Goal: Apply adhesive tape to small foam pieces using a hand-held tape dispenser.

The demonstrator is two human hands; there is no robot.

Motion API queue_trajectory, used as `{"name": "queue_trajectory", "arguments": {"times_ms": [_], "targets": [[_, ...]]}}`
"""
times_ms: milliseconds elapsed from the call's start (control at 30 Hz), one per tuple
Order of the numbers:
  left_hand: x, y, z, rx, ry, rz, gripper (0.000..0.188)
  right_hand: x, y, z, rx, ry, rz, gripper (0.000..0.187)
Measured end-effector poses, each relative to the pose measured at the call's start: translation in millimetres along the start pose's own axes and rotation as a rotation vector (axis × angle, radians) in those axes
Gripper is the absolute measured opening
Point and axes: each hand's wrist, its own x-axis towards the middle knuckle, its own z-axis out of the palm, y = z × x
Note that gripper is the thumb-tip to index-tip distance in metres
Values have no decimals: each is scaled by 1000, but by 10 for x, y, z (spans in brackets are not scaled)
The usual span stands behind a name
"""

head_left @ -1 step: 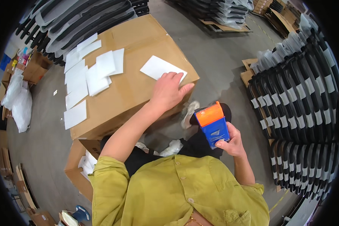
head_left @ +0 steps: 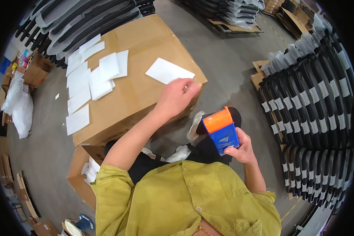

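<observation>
My right hand (head_left: pixel 243 147) is wrapped round a blue and orange tape gun (head_left: pixel 223 131), its serrated edge pointing up and away, above my dark-trousered leg. At the near right edge of a large cardboard box (head_left: pixel 145 70), my left hand (head_left: pixel 177 96) hovers beside a white rectangular sheet (head_left: pixel 167 70). The fingers of that hand are curled with the thumb close to the index finger; slight blur hides what, if anything, is pinched there. Several more white sheets (head_left: pixel 78 120) lie overlapping on the left part of the box top.
Stacked black curved frames (head_left: pixel 310 102) in clear wrap rise at the right, with another stack (head_left: pixel 78 23) behind the box. An open carton (head_left: pixel 78 185) with white pieces stands at my lower left. White plastic bags (head_left: pixel 23 110) lie at the far left.
My left hand has drawn back slightly toward me off the single white sheet, and its fingers have curled in. The tape gun in my right hand has barely moved.
</observation>
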Motion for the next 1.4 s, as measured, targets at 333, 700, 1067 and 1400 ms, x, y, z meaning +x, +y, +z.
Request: {"name": "queue_trajectory", "arguments": {"times_ms": [333,700,1067,1400], "targets": [[-37,307,-416,-1623,-750,-847,21,136,-16,-175,-207,-135,-56,49],[-122,264,-508,-1501,-596,-908,24,268,-39,-150,-147,-229,-29,48],[-31,53,-174,-658,-110,-481,21,546,-563,-345,-85,-217,270,48],[6,-160,25,-33,-19,-151,43,644,-578,-456,-57,-233,251,49]]}}
